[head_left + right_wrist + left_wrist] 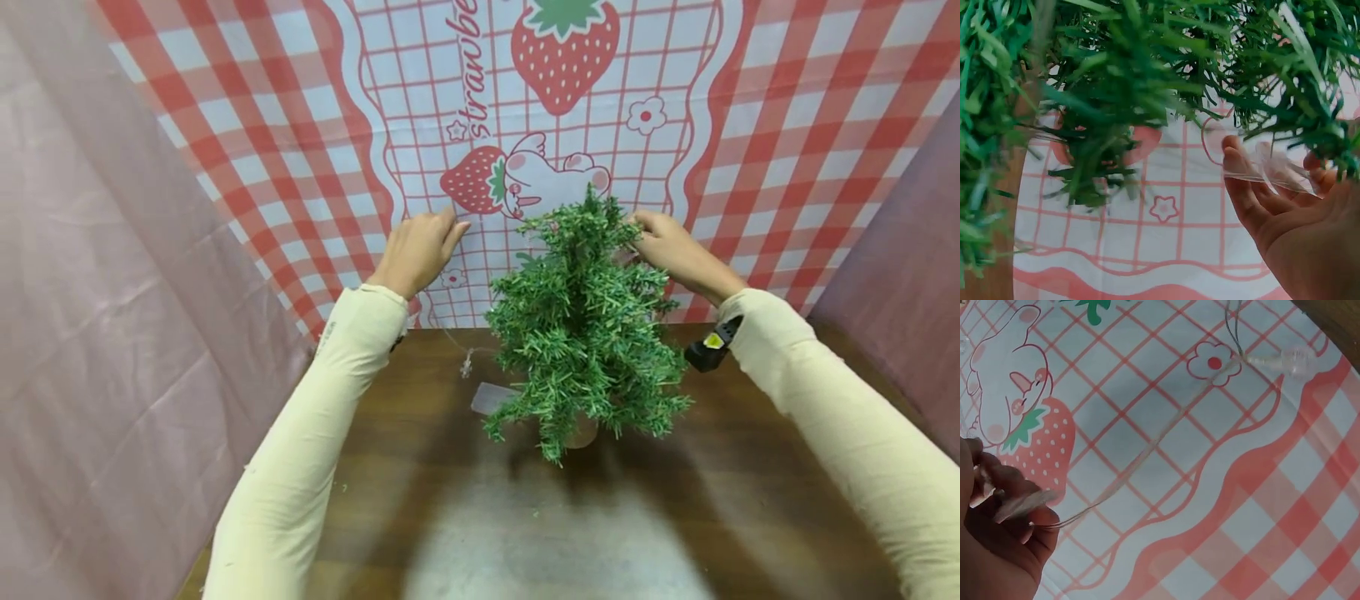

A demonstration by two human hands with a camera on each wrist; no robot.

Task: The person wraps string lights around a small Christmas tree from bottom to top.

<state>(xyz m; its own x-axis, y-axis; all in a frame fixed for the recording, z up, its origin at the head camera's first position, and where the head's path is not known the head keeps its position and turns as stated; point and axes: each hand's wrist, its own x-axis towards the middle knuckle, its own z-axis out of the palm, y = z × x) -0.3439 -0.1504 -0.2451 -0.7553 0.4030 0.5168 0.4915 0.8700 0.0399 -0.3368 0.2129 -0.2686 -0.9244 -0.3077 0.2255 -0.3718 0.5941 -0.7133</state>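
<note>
Tree: the green artificial tree stood upright on the wooden table, its round base partly showing below the lowest branches.
String: a thin clear string ran from the left fingers to a clear bulb-like ornament; in the head view this hung low, near the left side of the tree.
Left hand: the left hand was raised in front of the patterned cloth, apart from the branches, its curled fingers pinching the string.
Right hand: the right hand was beside and partly behind the treetop, holding a clear, thin piece between fingers and thumb; whether that piece joined the string could not be told.
Clear tab: a flat see-through piece lay on the table, its edge meeting the tree's lower left branches in the view.
Step in hand: this looked like draping the string about the upper tree, with both ends of the work under control.
Next move: it seemed to call for keeping the string free of snags and laying it against the branches.
</note>
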